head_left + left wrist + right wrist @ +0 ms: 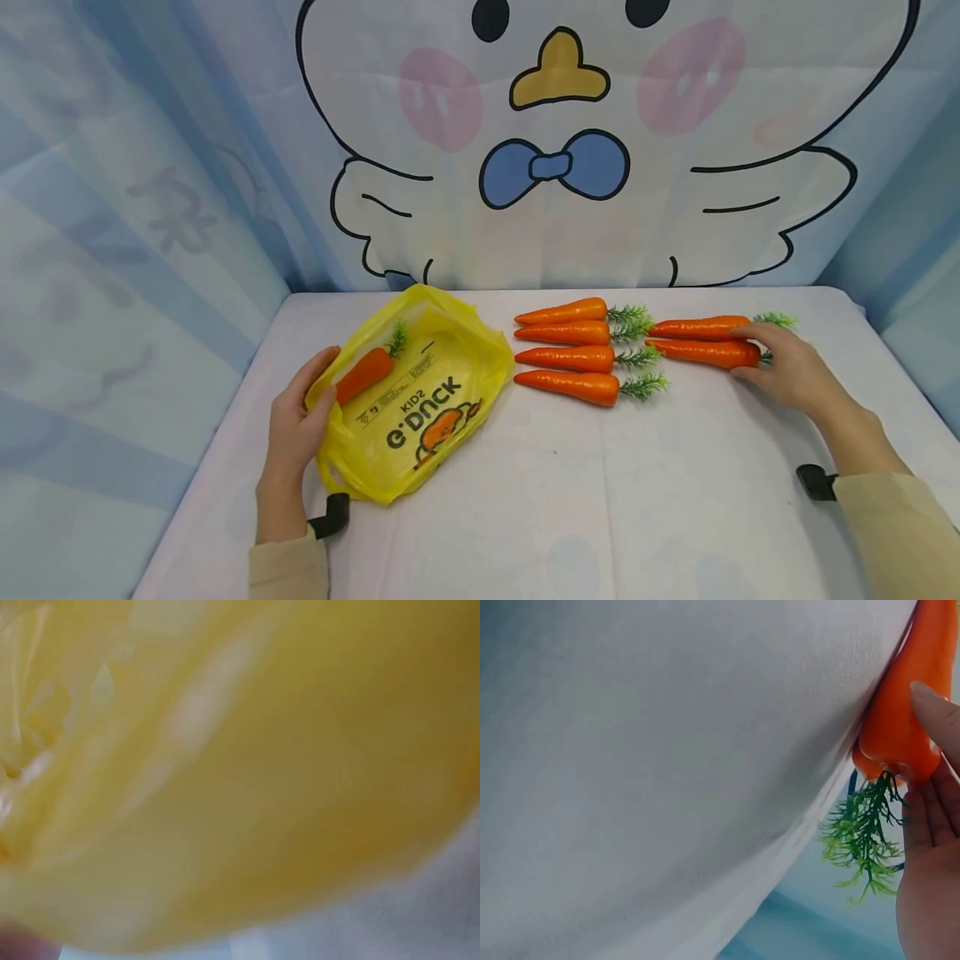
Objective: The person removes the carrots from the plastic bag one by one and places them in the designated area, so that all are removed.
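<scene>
On the left of the table my left hand (294, 417) grips the rim of a yellow plastic bag (457, 317), thumb inside the opening. Inside the bag lies one carrot (365, 375), its lower end hidden by the hand and rim. The bag's film (300, 765) fills most of the left wrist view, blurred. At the right, my right hand (795, 367) pinches the thick end of the nearer carrot (701, 352) of a pair. Its thumb lies on one side and its fingers on the other in the right wrist view. The farther carrot (697, 327) lies alongside.
Several carrots (566, 359) lie in a column between the bag and the right-hand pair, tips pointing left, feathery green tops pointing right. A white cloth (525, 517) covers the table. Behind it hangs a curtain (555, 233) with a cartoon bird.
</scene>
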A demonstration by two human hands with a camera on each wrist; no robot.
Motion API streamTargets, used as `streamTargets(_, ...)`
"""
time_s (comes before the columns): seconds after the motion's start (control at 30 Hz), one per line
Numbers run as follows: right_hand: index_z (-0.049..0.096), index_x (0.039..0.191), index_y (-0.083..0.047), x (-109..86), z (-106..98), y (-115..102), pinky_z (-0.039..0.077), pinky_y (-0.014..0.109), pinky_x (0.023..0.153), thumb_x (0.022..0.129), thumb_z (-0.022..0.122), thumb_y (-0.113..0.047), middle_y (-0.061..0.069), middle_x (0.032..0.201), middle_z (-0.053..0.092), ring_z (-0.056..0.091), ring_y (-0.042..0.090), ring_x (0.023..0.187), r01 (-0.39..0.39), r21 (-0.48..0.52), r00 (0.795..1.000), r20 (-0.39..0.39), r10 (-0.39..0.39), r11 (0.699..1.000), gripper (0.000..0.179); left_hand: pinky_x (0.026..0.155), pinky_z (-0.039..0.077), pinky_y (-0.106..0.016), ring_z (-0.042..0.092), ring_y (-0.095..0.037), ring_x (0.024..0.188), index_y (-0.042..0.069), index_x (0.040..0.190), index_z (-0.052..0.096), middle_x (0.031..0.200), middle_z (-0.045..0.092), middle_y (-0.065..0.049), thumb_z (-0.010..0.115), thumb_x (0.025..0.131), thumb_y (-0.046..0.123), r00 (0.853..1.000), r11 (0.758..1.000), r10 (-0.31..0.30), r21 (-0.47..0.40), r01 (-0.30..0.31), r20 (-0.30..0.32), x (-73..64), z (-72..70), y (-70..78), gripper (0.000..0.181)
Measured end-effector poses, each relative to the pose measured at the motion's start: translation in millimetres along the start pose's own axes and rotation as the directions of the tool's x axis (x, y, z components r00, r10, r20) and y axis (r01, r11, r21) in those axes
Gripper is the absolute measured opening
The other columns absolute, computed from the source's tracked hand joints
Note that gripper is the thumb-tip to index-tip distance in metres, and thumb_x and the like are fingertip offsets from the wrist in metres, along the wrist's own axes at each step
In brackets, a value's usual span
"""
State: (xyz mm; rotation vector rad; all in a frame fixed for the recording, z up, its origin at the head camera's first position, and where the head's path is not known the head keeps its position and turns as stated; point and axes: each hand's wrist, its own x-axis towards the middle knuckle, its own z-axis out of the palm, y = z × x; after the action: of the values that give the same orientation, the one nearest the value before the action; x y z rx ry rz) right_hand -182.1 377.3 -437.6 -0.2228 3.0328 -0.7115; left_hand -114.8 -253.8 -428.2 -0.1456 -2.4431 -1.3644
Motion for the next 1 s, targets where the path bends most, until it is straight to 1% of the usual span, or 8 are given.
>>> streamTargets(0.33, 0.049, 0.136, 0.009, -2.1, 0.1, -4.4, 0.027, 0.076, 0.101, 0.085, 0.079, -0.005, 0.04, 0.141, 0.037, 0.031, 0.059, 0.128, -0.003, 0.026, 1.0, 0.02, 0.003, 1.0, 0.061, 0.11, 0.029, -0.014, 0.044, -0.026, 0.139, 0.007, 0.147, 0.052, 0.147, 0.053, -0.01, 0.054, 0.098, -0.006, 1.0, 1.0, 0.015, -0.015, -0.015, 0.005, 0.4, -0.5, 0.9, 0.051)
streamTargets(0.57, 0.05, 0.136, 0.008, -3.1, 0.7, -9.2, 0.027, 0.076, 0.101, 0.085, 0.079, -0.004, 0.038, 0.14, 0.039, 0.031, 0.058, 0.128, 0.009, 0.037, 1.0, 0.0, -0.009, 0.999, 0.059, 0.11, 0.03, -0.015, 0.043, -0.025, 0.139, 0.006, 0.147, 0.052, 0.147, 0.053, -0.01, 0.054, 0.098, -0.007, 1.0, 1.0, 0.015, -0.009, -0.015, 0.004, 0.8, -0.1, 1.8, 0.051)
streamTargets(0.67, 0.05, 0.136, 0.006, -2.4, 0.7, -12.4, 0.029, 0.077, 0.099, 0.086, 0.079, -0.005, 0.035, 0.137, 0.043, 0.033, 0.056, 0.126, 0.012, 0.039, 1.0, -0.008, -0.011, 0.999, 0.058, 0.11, 0.03, -0.016, 0.043, -0.024, 0.139, 0.007, 0.147, 0.052, 0.148, 0.053, -0.009, 0.053, 0.098, -0.006, 1.0, 1.0, 0.011, -0.018, -0.011, 0.003, 0.8, -0.1, 3.0, 0.051)
streamTargets(0.83, 0.052, 0.134, 0.005, -1.7, -0.5, -18.5, 0.032, 0.077, 0.097, 0.086, 0.078, -0.003, 0.032, 0.132, 0.048, 0.037, 0.054, 0.122, 0.033, 0.044, 0.999, -0.024, -0.032, 0.999, 0.056, 0.11, 0.03, -0.015, 0.043, -0.025, 0.139, 0.006, 0.147, 0.052, 0.147, 0.053, -0.011, 0.054, 0.098, -0.007, 1.0, 1.0, 0.008, -0.022, -0.008, -0.001, 0.4, -0.7, 2.4, 0.051)
streamTargets(1.0, 0.053, 0.135, 0.004, -1.2, -1.1, -25.3, 0.034, 0.076, 0.096, 0.085, 0.078, -0.001, 0.031, 0.132, 0.049, 0.04, 0.053, 0.122, 0.056, 0.042, 0.998, -0.04, -0.054, 0.998, 0.056, 0.109, 0.029, -0.013, 0.044, -0.025, 0.139, 0.005, 0.146, 0.052, 0.147, 0.053, -0.011, 0.054, 0.097, -0.008, 1.0, 0.999, 0.02, -0.035, -0.02, -0.004, 0.4, -1.8, 2.4, 0.051)
